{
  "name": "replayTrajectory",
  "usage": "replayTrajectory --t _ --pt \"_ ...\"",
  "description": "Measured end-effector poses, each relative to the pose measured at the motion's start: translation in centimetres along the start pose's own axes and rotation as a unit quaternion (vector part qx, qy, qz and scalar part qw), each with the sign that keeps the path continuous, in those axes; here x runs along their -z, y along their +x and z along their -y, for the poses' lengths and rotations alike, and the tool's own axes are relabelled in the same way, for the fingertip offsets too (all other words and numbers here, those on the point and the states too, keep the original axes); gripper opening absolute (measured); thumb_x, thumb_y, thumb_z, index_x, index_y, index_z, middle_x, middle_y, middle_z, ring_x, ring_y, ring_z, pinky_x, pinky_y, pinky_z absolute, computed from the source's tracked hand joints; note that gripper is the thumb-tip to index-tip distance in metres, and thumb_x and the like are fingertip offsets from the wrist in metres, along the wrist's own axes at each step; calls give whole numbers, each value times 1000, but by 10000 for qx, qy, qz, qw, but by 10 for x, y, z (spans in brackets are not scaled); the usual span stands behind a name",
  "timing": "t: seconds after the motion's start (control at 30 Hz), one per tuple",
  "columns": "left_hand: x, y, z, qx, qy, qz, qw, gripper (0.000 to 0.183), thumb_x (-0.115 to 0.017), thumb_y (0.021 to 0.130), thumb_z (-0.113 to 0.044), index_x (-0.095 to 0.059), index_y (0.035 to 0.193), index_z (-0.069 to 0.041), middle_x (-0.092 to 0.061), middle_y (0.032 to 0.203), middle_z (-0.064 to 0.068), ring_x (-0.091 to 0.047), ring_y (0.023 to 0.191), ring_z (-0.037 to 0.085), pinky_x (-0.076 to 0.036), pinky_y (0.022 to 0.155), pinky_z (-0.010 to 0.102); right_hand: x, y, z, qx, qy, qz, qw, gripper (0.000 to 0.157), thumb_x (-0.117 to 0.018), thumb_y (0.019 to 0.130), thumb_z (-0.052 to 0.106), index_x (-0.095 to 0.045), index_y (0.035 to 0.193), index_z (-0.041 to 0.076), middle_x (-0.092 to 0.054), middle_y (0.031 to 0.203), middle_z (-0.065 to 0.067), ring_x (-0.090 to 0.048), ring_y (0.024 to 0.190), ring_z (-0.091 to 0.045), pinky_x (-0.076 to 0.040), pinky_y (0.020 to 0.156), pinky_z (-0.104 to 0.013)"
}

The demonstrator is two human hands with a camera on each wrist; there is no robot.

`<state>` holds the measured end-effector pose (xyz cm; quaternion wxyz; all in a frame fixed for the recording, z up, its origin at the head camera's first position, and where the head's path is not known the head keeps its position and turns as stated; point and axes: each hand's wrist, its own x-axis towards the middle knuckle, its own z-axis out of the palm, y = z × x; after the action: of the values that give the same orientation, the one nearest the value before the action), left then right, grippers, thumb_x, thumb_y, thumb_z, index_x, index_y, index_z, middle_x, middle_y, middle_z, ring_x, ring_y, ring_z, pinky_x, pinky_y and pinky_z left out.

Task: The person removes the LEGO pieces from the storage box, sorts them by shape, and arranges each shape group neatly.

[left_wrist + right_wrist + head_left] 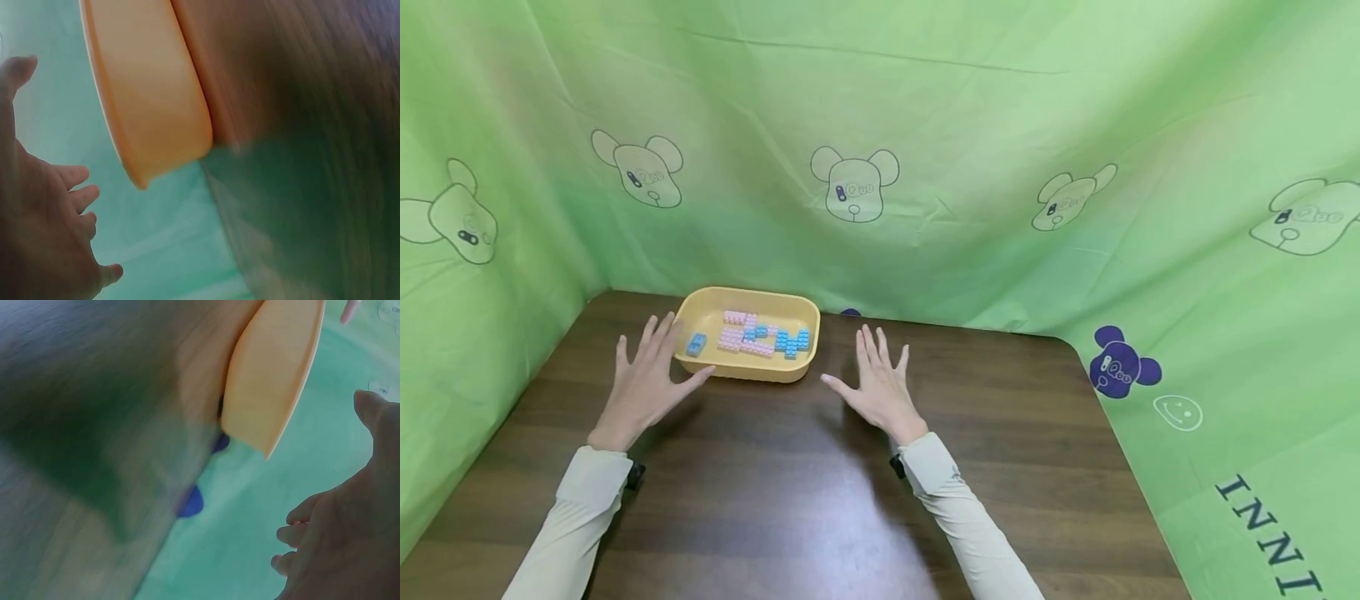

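A yellow plastic basin [760, 372] stands at the back left of the table, holding several toy building bricks. Pink bricks [730, 339] and blue bricks [792, 343] lie joined or close together in its middle and right; a separate blue brick [696, 345] sits at its left end. My left hand [643, 387], fingers spread, is at the basin's left front corner; whether it touches the rim I cannot tell. To the right of the basin, my right hand [880, 386] is apart from it with fingers extended and nothing in it. Both wrist views show the basin's outer wall [150, 94].
The dark wooden table [775, 500] reflects light near its front. A green curtain [925, 100] printed with bear heads hangs behind and at both sides, close behind the basin. Dark bands [636, 475] circle both wrists.
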<state>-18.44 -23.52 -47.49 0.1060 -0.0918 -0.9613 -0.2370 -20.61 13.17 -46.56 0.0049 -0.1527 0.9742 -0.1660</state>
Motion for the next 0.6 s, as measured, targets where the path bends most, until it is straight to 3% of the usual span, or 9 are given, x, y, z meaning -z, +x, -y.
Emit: replayTrajectory --t 0.3,0.6 --pt "3 6 18 148 -15 374 9992 119 -66 93 -70 -8 168 2 -14 173 29 -4 161 45 4 121 74 -17 26 34 27 -32 130 9999 109 -49 100 74 -12 167 -4 -8 176 -18 4 163 -29 6 124 -69" --pt "-8 17 26 90 -86 718 9973 121 -66 93 -70 -6 167 6 -12 172 32 -2 160 47 5 121 74 -34 43 54 -18 -111 126 9999 108 -52 99 72 -12 168 -3 -10 176 -18 0 163 -29 -2 125 -70"
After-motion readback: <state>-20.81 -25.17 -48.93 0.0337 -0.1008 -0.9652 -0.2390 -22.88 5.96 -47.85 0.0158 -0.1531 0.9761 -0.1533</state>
